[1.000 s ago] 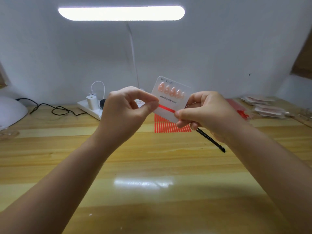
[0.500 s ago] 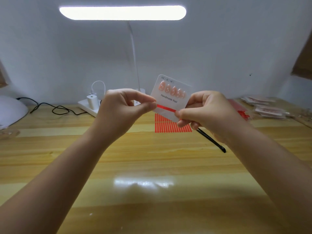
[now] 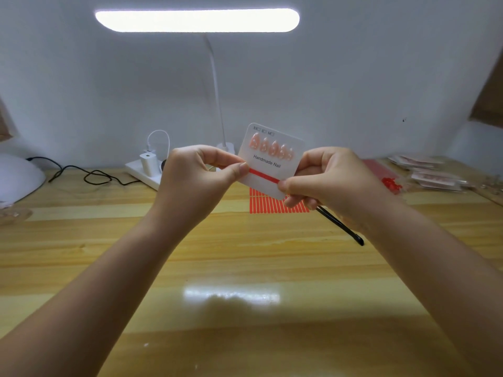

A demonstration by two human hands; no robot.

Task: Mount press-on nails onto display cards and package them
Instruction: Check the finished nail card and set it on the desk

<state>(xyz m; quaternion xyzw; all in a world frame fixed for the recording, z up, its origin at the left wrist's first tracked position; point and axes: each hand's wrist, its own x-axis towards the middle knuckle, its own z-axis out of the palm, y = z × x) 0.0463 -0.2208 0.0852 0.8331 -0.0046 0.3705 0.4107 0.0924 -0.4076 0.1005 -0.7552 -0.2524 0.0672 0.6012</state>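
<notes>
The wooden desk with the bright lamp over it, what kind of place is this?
Probably a small home workbench for packing handmade press-on nails. A lit desk lamp hangs over the wooden desk, both hands hold a display card printed "Handmade Nail", and packed sets lie stacked at the right.

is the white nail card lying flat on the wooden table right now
No, the white display card with pink press-on nails is held up above the wooden table, pinched between the left hand and right hand.

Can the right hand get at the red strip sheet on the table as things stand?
Probably not yet: the right hand pinches the display card and holds black tweezers. The red strip sheet lies just below, unobstructed.
</notes>
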